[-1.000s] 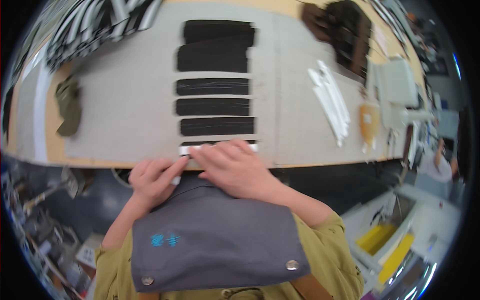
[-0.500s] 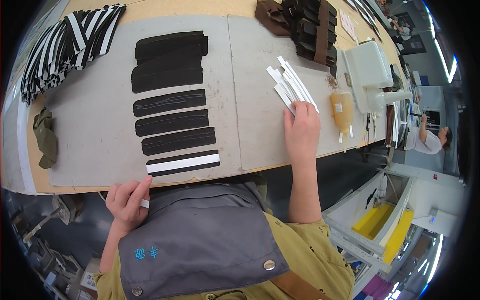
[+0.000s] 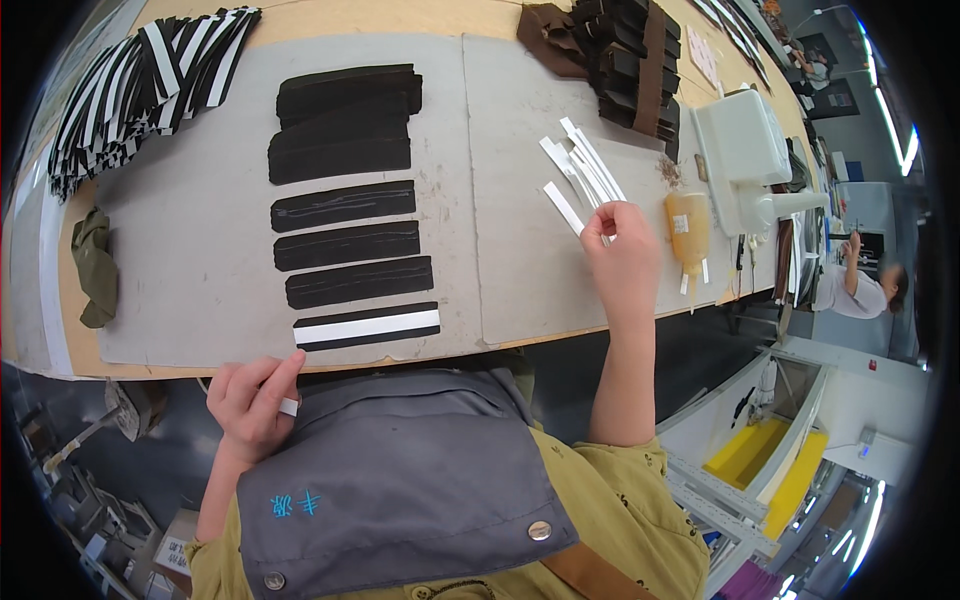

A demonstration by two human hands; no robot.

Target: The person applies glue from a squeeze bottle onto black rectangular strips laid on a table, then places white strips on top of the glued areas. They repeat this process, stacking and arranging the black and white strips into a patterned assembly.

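Observation:
My right hand [image 3: 622,255] is pinched at the near end of a white strip [image 3: 564,207], which lies slightly apart from a loose bunch of white strips [image 3: 590,160]. At the table's front edge, my left hand [image 3: 248,405] is closed, and a short white strip end [image 3: 288,407] shows at its fingers. Its fingertip is by the left end of a black piece [image 3: 400,334] with a white strip [image 3: 370,325] laid along it. Beyond lie several separate black pieces [image 3: 346,245] with thin lines along them, then overlapping black pieces [image 3: 340,153].
A bottle of amber liquid [image 3: 688,225] lies beside a white plastic container [image 3: 745,140]. Black-and-white strips [image 3: 140,95] are heaped at the far left, above a green cloth [image 3: 93,268]. A bundle of black pieces [image 3: 625,60] sits at the back. Another person [image 3: 862,285] is at far right.
My right hand has drawn back slightly to the right, its fingers now pinched. One white strip has come away from the bunch. The left hand has hardly moved.

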